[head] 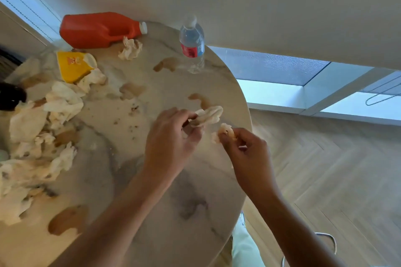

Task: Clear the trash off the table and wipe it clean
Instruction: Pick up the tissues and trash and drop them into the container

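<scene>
the heap of crumpled tissues [43,136] sprawls along the far left of the table [152,212], well apart from both my hands. my left hand [171,136] is nearer it, fingers pinched on a tissue wad [209,116]. my right hand [245,147], by the table's right edge, pinches a smaller scrap [225,130], so i judge the left should reach next.

Orange jug [97,29], yellow carton [72,67], grey-veined cream table [165,212], brown-stained white tissues [63,104]
</scene>
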`<state>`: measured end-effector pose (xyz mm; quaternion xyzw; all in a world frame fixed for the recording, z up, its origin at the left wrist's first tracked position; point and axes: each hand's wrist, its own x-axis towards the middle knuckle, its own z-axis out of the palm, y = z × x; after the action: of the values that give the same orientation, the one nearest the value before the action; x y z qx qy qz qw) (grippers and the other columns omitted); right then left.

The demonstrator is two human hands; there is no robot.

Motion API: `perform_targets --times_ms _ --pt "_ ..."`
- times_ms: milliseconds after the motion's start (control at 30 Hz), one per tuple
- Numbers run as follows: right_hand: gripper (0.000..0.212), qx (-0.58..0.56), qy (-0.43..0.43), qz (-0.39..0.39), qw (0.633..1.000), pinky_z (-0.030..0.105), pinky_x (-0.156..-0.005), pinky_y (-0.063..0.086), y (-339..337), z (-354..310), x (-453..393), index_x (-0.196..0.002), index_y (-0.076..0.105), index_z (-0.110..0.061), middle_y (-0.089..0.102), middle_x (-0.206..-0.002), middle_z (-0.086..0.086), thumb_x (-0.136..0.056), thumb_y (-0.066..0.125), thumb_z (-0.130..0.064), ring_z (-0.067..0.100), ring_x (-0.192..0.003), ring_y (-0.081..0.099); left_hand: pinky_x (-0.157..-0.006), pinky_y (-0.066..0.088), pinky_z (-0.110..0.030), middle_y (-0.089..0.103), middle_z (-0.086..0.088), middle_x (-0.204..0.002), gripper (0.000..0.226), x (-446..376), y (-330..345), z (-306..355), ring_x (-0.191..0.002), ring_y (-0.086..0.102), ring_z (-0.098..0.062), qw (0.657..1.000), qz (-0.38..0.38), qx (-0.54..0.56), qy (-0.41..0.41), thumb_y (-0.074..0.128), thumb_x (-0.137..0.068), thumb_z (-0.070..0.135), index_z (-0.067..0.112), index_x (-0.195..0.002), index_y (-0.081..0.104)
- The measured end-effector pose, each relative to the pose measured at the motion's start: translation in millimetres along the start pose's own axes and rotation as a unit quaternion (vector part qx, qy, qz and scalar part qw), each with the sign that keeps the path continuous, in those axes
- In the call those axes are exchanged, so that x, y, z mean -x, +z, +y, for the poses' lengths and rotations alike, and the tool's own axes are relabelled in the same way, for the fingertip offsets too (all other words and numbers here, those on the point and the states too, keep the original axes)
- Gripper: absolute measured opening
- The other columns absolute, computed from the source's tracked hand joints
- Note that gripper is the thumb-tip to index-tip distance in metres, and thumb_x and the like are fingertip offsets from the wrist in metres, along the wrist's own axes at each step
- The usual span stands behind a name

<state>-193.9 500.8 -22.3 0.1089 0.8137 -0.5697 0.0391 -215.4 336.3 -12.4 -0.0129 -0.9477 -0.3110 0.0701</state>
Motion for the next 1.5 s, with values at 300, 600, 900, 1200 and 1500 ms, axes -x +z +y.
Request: perform_targets --times_ms 300,600,900,1200,1500 --pt "0.018 -0.019 0.038 -0.012 0.999 0.015 -0.053 0.035 -54 35 10 -0.074 0.068 -0.022 0.060 -0.062 -0.005 -0.091 0.062 -0.027 0.002 -0.056 0.049 -0.065 0.040 -0.027 0.060 0.007 -0.076 0.018 45 71 72 -0.072 0.050 -0.013 0.999 -0.038 -0.038 0.001 0.064 -0.081 0.031 0.019 -0.094 0.069" --pt "0.014 -0.090 0.066 0.049 0.993 0.018 -0.052 0.042 -87 60 -19 -0.081 0.072 -0.022 0.068 -0.065 -0.001 -0.091 0.062 -0.020 0.006 -0.056 0.056 -0.077 0.046 -0.033 0.060 0.010 -0.087 0.040 34 87 92 -0.083 0.053 -0.013 0.996 -0.083 -0.022 0.003 0.054 -0.088 0.052 0.022 -0.111 0.066" --pt "0.031 -0.098 0.238 0.119 0.959 0.028 -0.051 0.029 -53 196 -67 -0.061 0.059 -0.015 0.045 -0.055 -0.002 -0.090 0.065 -0.025 0.007 -0.051 0.035 -0.077 0.049 -0.039 0.058 0.009 -0.080 0.033 14 73 57 -0.080 0.053 -0.012 0.999 0.007 0.010 -0.031 0.059 -0.084 0.043 0.020 -0.106 0.067" --pt "0.039 -0.046 0.339 0.064 0.938 0.028 -0.050 0.029 24 286 -84 -0.057 0.042 -0.016 0.041 -0.055 -0.002 -0.092 0.060 -0.022 0.014 -0.054 0.036 -0.078 0.048 -0.043 0.059 0.006 -0.079 0.028 -5 88 34 -0.082 0.055 -0.017 1.000 0.012 0.002 -0.010 0.061 -0.085 0.038 0.019 -0.104 0.067" --pt "0.051 -0.012 0.372 0.021 0.928 0.036 -0.098 0.042 24 302 -81 -0.139 0.048 -0.010 0.054 -0.137 0.007 -0.093 0.061 -0.026 0.024 -0.123 0.052 -0.074 0.048 -0.042 0.057 0.009 -0.080 0.030 2 93 27 -0.081 0.054 -0.016 1.000 0.007 -0.018 -0.001 0.058 -0.086 0.040 0.019 -0.104 0.067"
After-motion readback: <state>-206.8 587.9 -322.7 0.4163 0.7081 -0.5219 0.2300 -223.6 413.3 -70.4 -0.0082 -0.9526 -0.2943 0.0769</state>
